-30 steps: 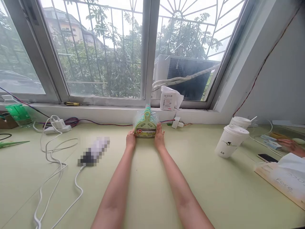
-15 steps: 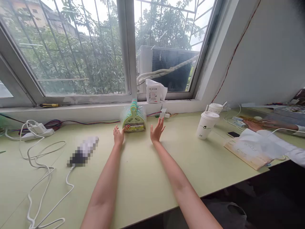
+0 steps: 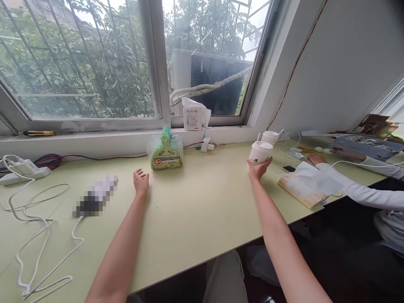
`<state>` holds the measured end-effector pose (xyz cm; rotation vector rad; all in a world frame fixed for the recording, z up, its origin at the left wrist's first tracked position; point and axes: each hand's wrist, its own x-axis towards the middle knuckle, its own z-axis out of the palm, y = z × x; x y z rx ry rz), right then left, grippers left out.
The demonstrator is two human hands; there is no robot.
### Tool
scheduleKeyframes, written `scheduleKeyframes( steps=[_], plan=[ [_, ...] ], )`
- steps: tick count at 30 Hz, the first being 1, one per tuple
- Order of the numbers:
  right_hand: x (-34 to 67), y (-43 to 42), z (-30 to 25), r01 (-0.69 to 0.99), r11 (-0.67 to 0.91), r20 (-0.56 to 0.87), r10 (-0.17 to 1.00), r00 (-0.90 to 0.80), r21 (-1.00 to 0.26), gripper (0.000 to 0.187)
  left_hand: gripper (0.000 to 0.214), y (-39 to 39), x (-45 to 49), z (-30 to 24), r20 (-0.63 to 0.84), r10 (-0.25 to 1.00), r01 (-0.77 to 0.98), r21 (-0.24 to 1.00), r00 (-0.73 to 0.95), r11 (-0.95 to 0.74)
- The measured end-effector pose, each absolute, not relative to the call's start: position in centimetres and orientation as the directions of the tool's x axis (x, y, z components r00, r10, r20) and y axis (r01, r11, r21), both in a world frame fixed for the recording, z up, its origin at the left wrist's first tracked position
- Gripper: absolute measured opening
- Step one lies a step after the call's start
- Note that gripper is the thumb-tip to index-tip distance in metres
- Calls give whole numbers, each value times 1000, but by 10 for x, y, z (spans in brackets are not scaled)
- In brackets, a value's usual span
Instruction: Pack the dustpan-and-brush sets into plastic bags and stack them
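Observation:
My right hand (image 3: 259, 168) reaches far right and wraps its fingers round the base of a white paper cup with a lid (image 3: 260, 151), which stands upright on the pale green table (image 3: 202, 202). My left hand (image 3: 141, 181) rests on the table with its fingers loosely apart and nothing in it. It lies a little left of and nearer than a plastic-wrapped pack of green dustpan-shaped items (image 3: 166, 151), which stands by the window sill and touches neither hand.
A second lidded cup (image 3: 270, 136) stands behind the first. A tissue box (image 3: 299, 190), a dark phone (image 3: 288, 168) and a co-worker's sleeved arm (image 3: 362, 194) are at the right. White cables (image 3: 34, 219) and a power strip (image 3: 22, 168) lie left. The table's front edge is near.
Both hands have left the green pack. My right hand swung right to the paper cup, my left drew back slightly. The view turned to the right.

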<state>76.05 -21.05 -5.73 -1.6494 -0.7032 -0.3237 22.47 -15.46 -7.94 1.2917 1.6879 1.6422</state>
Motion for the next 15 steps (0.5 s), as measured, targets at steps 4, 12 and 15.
scheduleKeyframes(
  steps=[4, 12, 15],
  plan=[
    [764, -214, -44, 556, -12, 524, 318, 791, -831, 97, 35, -176, 224, -79, 219, 872, 195, 970, -437, -146],
    [696, -308, -33, 460, 164, 430, 703, 566, -873, 82, 30, -195, 229, -72, 194, 882, 163, 977, -430, -136],
    [646, -367, -36, 378, 292, 433, 821, 372, -879, 78, 33, -197, 231, -70, 216, 893, 191, 970, -396, -150]
  ],
)
